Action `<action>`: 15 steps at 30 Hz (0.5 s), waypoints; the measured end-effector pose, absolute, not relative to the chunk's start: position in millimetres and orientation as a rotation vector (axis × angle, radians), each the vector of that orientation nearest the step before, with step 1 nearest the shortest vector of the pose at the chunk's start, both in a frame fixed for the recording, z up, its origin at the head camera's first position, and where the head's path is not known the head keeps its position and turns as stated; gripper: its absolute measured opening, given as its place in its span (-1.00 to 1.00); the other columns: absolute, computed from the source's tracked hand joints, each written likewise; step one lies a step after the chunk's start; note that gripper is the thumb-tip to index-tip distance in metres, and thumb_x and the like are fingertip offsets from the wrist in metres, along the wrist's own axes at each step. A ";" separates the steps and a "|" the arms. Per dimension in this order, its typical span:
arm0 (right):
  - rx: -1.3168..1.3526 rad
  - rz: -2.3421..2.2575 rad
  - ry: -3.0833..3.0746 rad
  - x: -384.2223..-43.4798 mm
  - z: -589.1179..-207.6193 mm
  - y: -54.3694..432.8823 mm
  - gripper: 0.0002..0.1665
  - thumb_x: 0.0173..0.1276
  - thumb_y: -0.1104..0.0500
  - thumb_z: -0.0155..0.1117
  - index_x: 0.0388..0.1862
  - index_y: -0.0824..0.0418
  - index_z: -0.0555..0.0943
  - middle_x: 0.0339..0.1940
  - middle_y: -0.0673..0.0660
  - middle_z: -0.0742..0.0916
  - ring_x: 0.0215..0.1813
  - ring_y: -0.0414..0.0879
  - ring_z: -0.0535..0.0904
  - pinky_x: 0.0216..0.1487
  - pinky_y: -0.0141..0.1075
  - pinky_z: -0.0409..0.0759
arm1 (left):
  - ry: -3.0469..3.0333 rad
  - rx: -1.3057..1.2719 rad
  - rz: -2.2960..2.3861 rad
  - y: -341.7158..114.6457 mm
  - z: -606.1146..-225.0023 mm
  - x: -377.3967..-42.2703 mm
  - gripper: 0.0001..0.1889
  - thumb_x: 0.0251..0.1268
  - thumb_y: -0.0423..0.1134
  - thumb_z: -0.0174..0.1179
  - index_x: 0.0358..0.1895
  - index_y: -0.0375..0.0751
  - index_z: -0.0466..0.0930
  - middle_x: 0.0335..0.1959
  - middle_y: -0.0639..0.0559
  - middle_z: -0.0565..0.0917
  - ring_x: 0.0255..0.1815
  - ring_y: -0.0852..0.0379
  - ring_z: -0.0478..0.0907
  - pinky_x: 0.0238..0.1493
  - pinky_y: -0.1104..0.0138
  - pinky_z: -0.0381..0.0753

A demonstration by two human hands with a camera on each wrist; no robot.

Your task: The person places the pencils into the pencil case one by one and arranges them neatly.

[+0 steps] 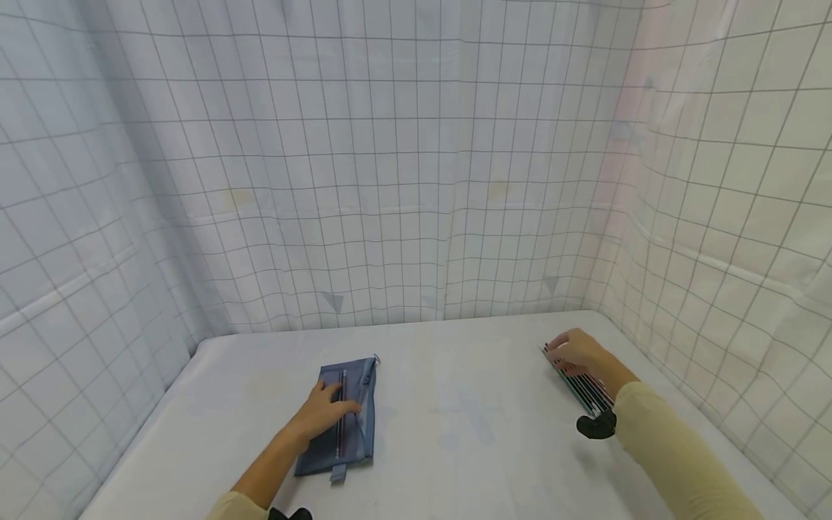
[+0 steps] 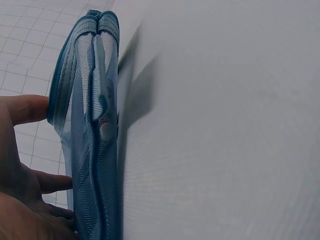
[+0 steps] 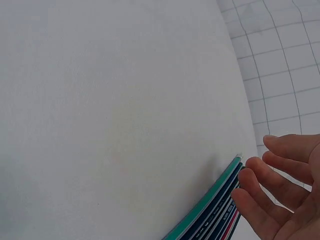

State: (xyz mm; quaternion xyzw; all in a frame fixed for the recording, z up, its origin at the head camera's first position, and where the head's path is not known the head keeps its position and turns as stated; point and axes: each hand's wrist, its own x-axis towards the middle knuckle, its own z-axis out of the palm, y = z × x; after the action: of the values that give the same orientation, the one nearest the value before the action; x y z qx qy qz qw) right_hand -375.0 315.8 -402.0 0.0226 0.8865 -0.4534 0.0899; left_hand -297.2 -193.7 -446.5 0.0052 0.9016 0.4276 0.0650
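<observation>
A blue mesh zip pouch (image 1: 367,426) lies flat on the left half of the table. My left hand (image 1: 320,414) rests on it with fingers spread; in the left wrist view the fingertips touch the pouch's (image 2: 92,185) zipped side. Dark and pinkish pencil-like sticks (image 1: 340,433) show along the pouch; I cannot tell whether they lie inside or on top. At the far right, several pencils (image 1: 582,390) lie side by side. My right hand (image 1: 575,349) is over their far end, fingers loosely bent. The right wrist view shows the pencils (image 3: 212,212) as green, navy and red, with printed lettering.
The white table (image 1: 468,404) is bounded by white grid-patterned curtains (image 1: 403,173) at the back and both sides. A metal ring (image 1: 376,358) sits at the pouch's far corner, and a fabric tab (image 1: 338,474) sticks out at its near end. Dark wrist straps show on both arms.
</observation>
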 end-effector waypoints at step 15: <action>0.092 -1.189 2.732 -373.8 -416.1 329.9 -0.53 0.39 0.30 0.40 0.17 0.55 0.55 -0.05 0.33 0.70 -0.10 0.08 0.68 -0.13 -0.10 0.74 | 2.731 0.007 1.279 -192.7 -444.7 -295.3 -0.04 0.26 0.06 0.29 0.53 -0.56 0.15 0.55 -0.67 -0.15 0.52 -0.69 -0.16 0.39 -0.45 -0.01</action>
State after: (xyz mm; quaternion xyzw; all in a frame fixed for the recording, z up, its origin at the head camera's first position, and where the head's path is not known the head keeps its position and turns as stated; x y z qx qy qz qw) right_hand -373.8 329.9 -416.1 0.0309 0.9136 -0.3974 0.0801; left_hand -295.3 -192.7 -444.7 0.0024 0.9037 0.4234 0.0629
